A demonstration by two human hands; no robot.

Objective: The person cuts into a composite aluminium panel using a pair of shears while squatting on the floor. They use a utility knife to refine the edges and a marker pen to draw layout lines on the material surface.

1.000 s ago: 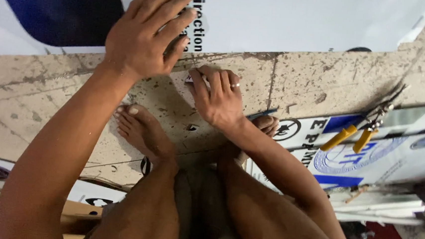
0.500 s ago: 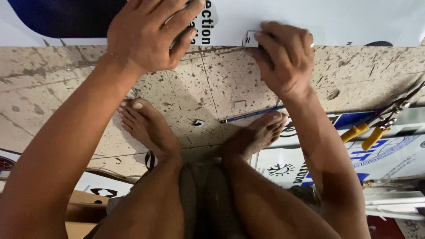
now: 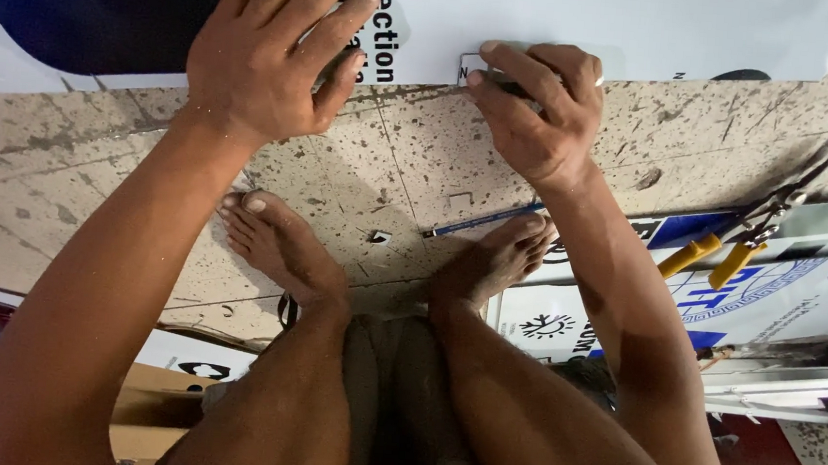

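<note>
— What is being worked on?
— A large white printed sheet with a dark blue shape and black lettering (image 3: 565, 15), lying flat on the speckled stone floor (image 3: 418, 179) at the top of the view, its lower edge running just beyond the person's toes.

— What does the right hand (image 3: 537, 110) do?
— It sits at the sheet's lower edge, its fingers (image 3: 502, 78) curled narrow around a small pale flat object (image 3: 468, 67); I cannot tell what that object is, since the hand hides most of it.

— And the left hand (image 3: 271, 53)?
— Pressed palm-down on the sheet, fingers spread wide, holding nothing, covering part of the lettering.

— What lies nearer the body?
— Two bare feet on the floor, the left foot (image 3: 282, 248) and the right foot (image 3: 494, 262). A thin blue pencil (image 3: 483, 220) lies just beside the right foot's toes.

— Anything further out?
— On the right, yellow-handled metal snips (image 3: 744, 236) rest on another white and blue printed sheet (image 3: 789, 288), well apart from both hands.
</note>
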